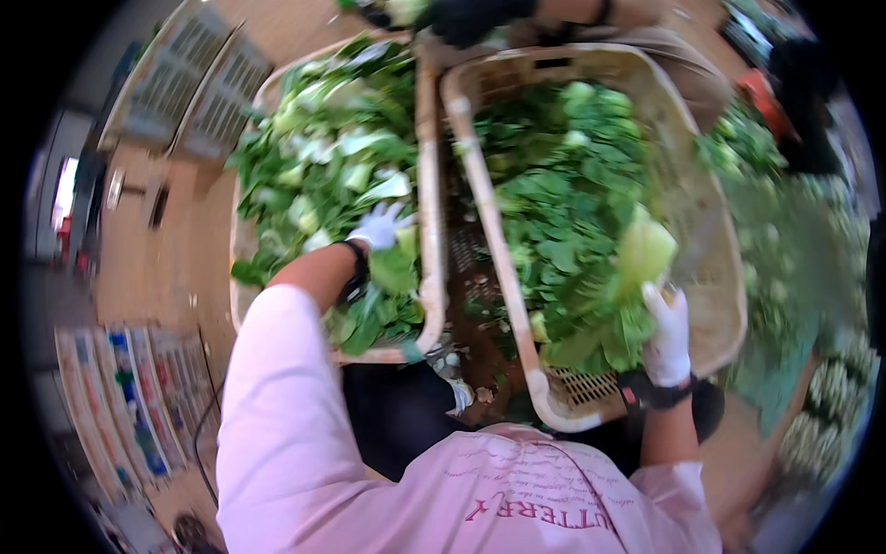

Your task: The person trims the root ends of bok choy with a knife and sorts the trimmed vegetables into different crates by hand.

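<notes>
Two plastic crates hold leafy greens that look like bok choy. My left hand (380, 226), in a white glove, reaches over the left crate (430, 208) with its fingers spread on the loose greens (346, 149). In the right crate, bunches lie packed in rows (567, 187). My right hand (668, 334), also gloved in white, is at that crate's (720, 277) near right side, beside a large pale-stemmed bok choy (645, 246). Something thin and blurred shows by its fingers; whether it grips this or the stem is unclear.
Another person's black-gloved hand (477, 17) is beyond the crates. More greens (775, 242) are heaped at the right. Empty-looking crates (166, 76) stand at the upper left, stacked crates (131, 408) at the lower left. Scraps lie on the floor between the two crates.
</notes>
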`<act>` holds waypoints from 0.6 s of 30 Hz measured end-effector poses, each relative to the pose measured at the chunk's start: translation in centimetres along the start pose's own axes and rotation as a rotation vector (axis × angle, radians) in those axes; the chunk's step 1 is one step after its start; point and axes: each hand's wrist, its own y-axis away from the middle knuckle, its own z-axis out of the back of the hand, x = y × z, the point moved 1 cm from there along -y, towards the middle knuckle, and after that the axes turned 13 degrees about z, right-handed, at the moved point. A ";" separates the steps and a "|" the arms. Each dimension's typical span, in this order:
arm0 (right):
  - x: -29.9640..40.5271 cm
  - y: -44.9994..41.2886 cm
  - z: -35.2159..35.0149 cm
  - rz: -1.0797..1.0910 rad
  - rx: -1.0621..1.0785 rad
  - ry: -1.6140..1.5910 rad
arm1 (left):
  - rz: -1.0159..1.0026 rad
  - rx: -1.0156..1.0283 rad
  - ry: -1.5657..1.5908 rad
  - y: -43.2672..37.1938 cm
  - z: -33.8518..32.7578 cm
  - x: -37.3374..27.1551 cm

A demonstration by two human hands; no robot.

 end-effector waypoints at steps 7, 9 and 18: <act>3.0 -0.6 11.3 0.181 -0.246 0.048 | -0.183 0.049 0.209 15.3 12.2 2.8; 7.1 0.4 14.8 0.183 -0.335 -0.158 | -0.076 -0.002 0.642 20.0 15.2 2.3; 8.3 -0.2 12.0 0.490 -0.524 -0.461 | 0.767 -0.233 1.694 42.5 -8.9 -2.1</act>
